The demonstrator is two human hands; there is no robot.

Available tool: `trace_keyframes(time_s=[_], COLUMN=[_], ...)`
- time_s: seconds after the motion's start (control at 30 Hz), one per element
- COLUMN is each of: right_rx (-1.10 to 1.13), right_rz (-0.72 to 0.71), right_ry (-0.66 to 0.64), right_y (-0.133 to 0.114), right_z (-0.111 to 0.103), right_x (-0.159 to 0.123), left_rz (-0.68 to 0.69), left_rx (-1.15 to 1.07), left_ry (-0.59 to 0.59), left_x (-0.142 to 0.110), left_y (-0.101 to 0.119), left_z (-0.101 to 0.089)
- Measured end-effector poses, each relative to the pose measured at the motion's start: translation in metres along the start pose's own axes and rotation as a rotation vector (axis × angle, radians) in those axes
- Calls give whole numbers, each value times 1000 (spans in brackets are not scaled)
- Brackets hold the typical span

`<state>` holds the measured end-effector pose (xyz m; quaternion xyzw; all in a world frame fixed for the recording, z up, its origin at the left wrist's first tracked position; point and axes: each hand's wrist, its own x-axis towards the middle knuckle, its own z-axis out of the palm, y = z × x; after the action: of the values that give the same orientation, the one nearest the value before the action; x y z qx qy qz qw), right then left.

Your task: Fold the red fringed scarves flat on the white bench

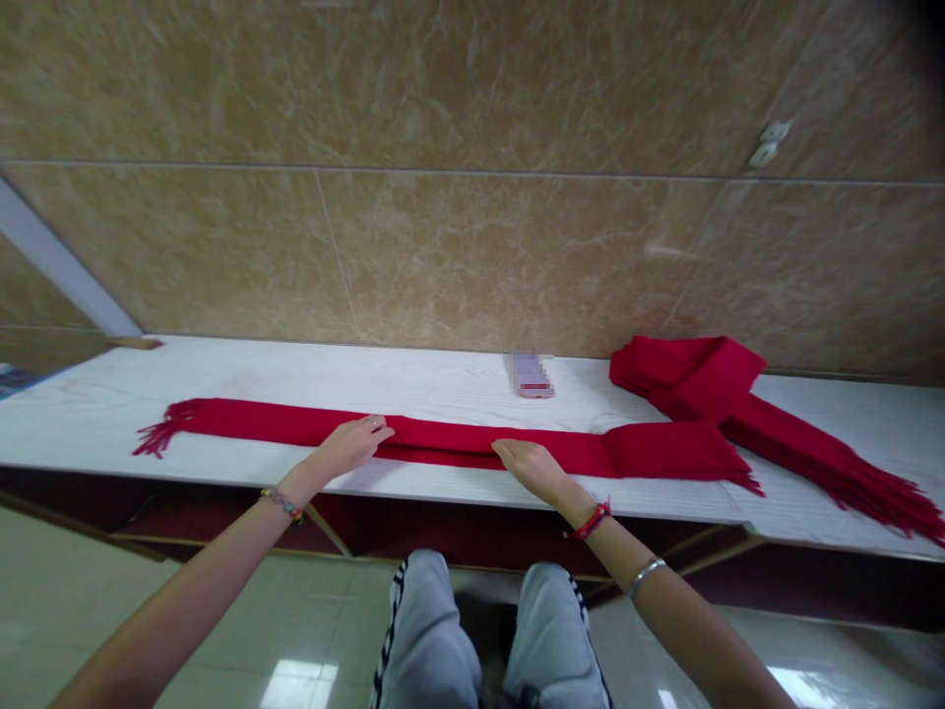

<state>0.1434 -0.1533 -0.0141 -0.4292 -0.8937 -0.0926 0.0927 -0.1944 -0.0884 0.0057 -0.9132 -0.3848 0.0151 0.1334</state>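
A long red scarf (pixel 450 436) with fringed ends lies stretched from left to right along the white tabletop, folded lengthwise into a narrow strip. Its middle stretch shows a dark gap along the fold. My left hand (pixel 352 445) pinches the near edge left of centre, fingers curled onto the cloth. Right of centre, my right hand (pixel 533 467) grips the same edge between thumb and fingers. A second red scarf (pixel 701 379), loosely folded over itself, lies at the right, its fringe hanging toward the front edge. It touches or nearly touches the first scarf's right end.
A phone (pixel 532 376) lies behind the scarf near the tiled wall (pixel 472 256). The white tabletop (pixel 243 369) has open shelves (pixel 458 522) beneath its front edge. A small wooden piece (pixel 134 343) sits at the back left corner. My knees are just below the front edge.
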Motion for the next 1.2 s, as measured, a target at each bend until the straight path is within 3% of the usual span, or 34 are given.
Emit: trace_keyframes(time_s=[0.2, 0.4, 0.53, 0.67, 0.87, 1.07, 1.13, 1.2], right_rx=[80, 121, 179, 172, 149, 244, 287, 320], right_rz=[-71, 31, -83, -83, -129, -157, -150, -108], right_ry=[86, 162, 75, 18, -104, -227, -247, -222], right_y=[8, 7, 7, 7, 8, 17, 17, 12], right_z=[17, 15, 12, 10, 11, 1, -5, -9], right_x=[-17, -18, -15, -13, -10, -14, -11, -2], left_rz=[12, -3, 49, 51, 26, 16, -16, -50], left_rx=[-74, -107, -223, -336, -321, -393, -406, -401], left_ry=[-44, 10, -80, -139, -61, -328, -362, -316], left_x=[-14, -16, -19, -16, -11, -24, -24, -18], left_y=[-7, -9, -11, -15, -3, -9, -8, 0], left_z=[10, 3, 0, -3, 3, 12, 7, 0])
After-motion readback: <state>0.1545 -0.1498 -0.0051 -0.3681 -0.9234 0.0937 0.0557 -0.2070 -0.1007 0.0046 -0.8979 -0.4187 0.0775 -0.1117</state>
